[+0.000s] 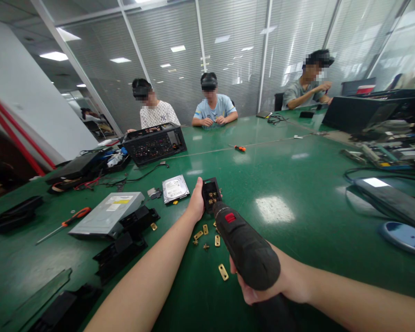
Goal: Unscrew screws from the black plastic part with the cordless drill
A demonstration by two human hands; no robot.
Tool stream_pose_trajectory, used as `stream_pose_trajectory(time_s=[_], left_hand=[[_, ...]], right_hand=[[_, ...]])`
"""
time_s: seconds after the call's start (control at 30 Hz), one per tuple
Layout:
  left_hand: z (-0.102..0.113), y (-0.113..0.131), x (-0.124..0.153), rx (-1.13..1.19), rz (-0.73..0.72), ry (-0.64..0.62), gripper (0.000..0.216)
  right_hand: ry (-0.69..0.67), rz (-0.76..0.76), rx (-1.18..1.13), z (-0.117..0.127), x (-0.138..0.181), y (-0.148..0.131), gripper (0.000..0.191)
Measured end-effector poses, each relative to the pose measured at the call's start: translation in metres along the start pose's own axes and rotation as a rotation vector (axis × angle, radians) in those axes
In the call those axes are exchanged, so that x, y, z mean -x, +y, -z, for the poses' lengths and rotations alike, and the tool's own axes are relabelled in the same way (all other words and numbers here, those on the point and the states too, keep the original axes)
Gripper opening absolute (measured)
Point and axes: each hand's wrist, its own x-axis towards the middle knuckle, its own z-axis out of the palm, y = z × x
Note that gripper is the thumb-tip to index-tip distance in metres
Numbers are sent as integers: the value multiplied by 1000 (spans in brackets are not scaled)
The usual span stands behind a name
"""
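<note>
**Squarely on the block: driver in hand**

We see our left hand (196, 203) closed on the left side of a small black block (210, 193), pinching it upright on the green table (280, 161). The fingers behind it are hidden. The block stands mid-table just ahead of us, and its open face shows brass terminals. Our right hand (280, 281) is wrapped tight round the grip of a black driver (245, 246). The driver's nose points into the block, and we cannot see the tip itself.

Loose brass plates (223, 271) lie scattered between block and right hand. To the left sit a hard drive (174, 188), a silver optical drive (107, 214) and, further out, an orange-handled screwdriver (72, 217). Three people (212, 108) sit across the table, well apart from our hands.
</note>
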Motion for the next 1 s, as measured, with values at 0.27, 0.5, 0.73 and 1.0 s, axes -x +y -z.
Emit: stream_pose_trajectory(time_s=[0.27, 0.5, 0.73, 1.0], left_hand=[[-1, 0, 1, -30, -28, 1, 68], [1, 0, 1, 4, -32, 16, 68], [1, 0, 1, -16, -44, 12, 68], [3, -1, -1, -32, -23, 15, 75]], right_hand=[[0, -31, 34, -2, 1, -5, 62], [11, -18, 28, -3, 1, -6, 54], [39, -18, 8, -3, -1, -3, 60], [40, -28, -31, -5, -3, -6, 63]])
